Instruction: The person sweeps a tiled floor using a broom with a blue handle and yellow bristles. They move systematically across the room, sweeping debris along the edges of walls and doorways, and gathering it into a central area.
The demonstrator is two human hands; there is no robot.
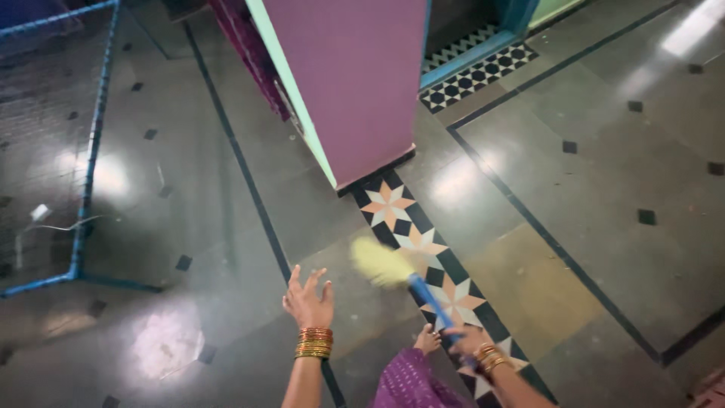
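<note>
Right hand (470,341) closed round blue handle of broom (404,276), low over floor (604,189) at star-pattern tile strip (393,208). Yellow bristle head blurred; looks light, soft, flexible. Handle stiff, smooth; best gripped mid-shaft. Left hand (308,301) open, fingers spread, holding nothing.

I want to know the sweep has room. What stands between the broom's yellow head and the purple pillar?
Nothing visible: between the broom, gripped by the right hand, and the pillar lies only bare patterned tile floor.
</note>
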